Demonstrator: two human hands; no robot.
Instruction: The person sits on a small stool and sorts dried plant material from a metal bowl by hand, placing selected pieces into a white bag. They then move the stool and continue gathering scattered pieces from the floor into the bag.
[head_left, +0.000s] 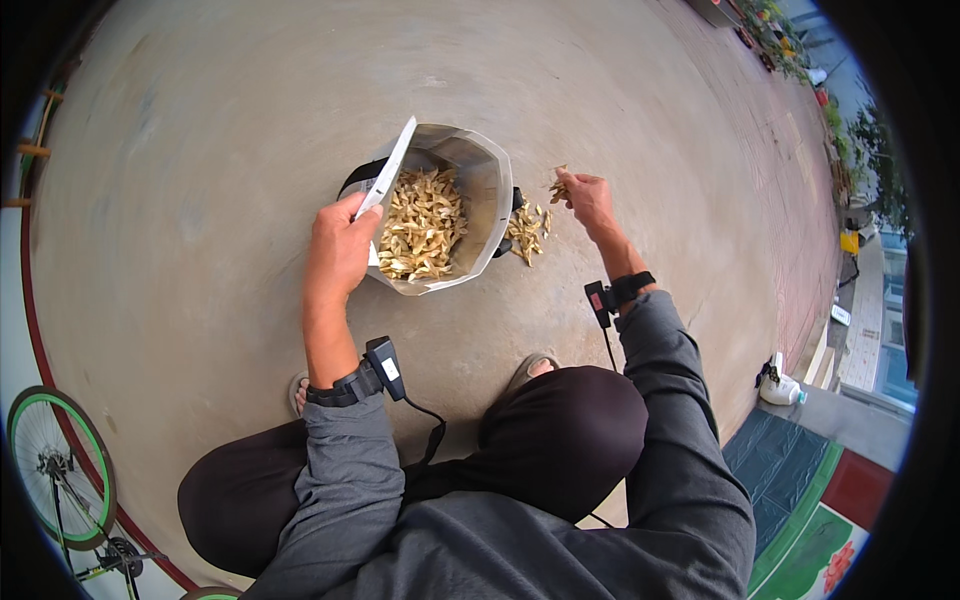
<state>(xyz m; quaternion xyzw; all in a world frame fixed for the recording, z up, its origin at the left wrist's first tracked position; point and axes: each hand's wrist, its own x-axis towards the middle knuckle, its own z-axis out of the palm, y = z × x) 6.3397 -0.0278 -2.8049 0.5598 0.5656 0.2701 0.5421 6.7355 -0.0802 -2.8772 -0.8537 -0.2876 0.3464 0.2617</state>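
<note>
A large bag (484, 225) with pale, stiff walls stands before me, its mouth spread wide. Dried yellowish-brown pieces (421, 221), perhaps seed pods or dried slices, fill its bottom. My left hand (341, 244) pinches the bag's left rim between thumb and fingers. To the right of the bag, my right hand (585, 196) is raised over the floor with a small bunch of the dried pieces (559, 186) in its fingertips. A loose heap of the same pieces (529, 231) lies on the concrete against the bag's right side, near dark straps or handles (502, 247).
Smooth concrete floor (225, 225) surrounds the bag. My sandalled feet (534, 369) are just in front of it. At far left a bicycle wheel with a green rim (61, 465) stands by the wall. A white plastic jug (780, 388) and potted plants (772, 34) are along the right side.
</note>
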